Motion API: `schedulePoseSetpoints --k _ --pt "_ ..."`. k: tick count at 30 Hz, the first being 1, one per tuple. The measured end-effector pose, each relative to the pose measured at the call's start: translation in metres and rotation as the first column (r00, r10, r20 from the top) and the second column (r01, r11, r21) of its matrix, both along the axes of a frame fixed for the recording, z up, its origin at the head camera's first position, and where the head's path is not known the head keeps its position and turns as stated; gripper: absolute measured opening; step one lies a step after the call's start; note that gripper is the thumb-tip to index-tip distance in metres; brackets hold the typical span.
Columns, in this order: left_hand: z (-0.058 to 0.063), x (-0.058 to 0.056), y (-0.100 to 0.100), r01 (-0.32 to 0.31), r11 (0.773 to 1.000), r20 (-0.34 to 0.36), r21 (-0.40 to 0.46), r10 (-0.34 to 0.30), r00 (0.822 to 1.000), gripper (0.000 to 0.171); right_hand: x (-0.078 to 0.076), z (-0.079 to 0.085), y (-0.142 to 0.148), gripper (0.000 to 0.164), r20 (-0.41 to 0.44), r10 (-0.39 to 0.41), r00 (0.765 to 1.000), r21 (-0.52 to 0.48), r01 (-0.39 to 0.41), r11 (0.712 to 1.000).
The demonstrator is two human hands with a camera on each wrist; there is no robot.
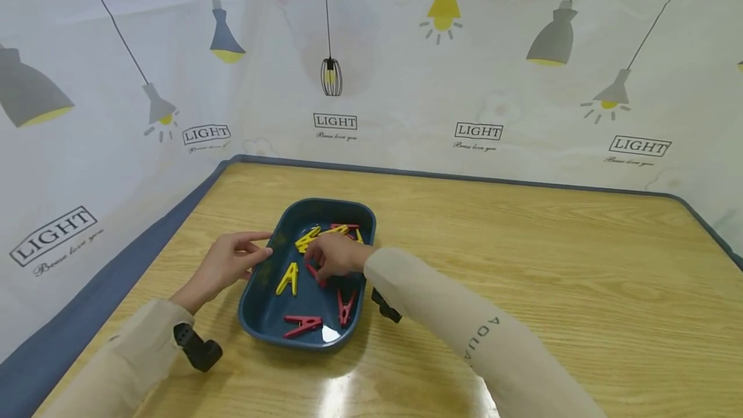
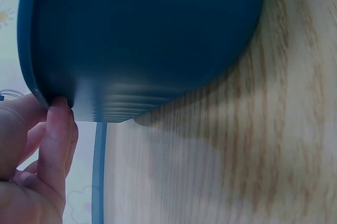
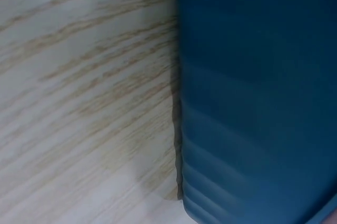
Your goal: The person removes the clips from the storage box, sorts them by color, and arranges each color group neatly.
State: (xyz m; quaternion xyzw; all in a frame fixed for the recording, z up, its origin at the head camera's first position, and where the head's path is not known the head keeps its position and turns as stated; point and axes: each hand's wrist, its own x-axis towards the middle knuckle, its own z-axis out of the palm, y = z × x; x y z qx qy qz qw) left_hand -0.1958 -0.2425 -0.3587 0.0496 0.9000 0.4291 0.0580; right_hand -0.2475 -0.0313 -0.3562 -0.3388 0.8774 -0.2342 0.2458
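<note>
Red clip (image 1: 315, 273) inside the blue tray, near its middle, right at the thumb and fingers of the right hand (image 1: 339, 255); those fingers are bent inward, but whether they truly pinch it, cannot tell. Loose hold would likely let it slip or twist back down. Just beyond: yellow clips (image 1: 307, 239), overlapping, apt to snag or be dragged along if knuckles brush them. Nearer, a lone yellow clip (image 1: 287, 279), well placed to be nudged. Left hand (image 1: 232, 257) pinches the tray's left rim; too hard a pull there could tip or slide it across the wooden surface (image 1: 522, 263). Right wrist camera (image 1: 386, 307) sits beside the opposite wall; a low withdrawal might catch the rim.
</note>
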Motion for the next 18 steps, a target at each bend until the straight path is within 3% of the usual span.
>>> schedulePoseSetpoints --k 8,18 --pt "0.0012 0.0014 0.0006 -0.001 1.000 0.008 0.004 0.000 1.000 0.046 -0.0001 -0.0009 -0.0001 0.039 -0.024 0.048 0.999 0.008 -0.048 0.999" --pt "0.0037 0.0024 0.0015 -0.011 1.000 0.012 -0.006 0.011 1.000 0.045 0.0004 0.0019 -0.0005 0.032 -0.031 0.037 0.999 0.006 -0.037 0.999"
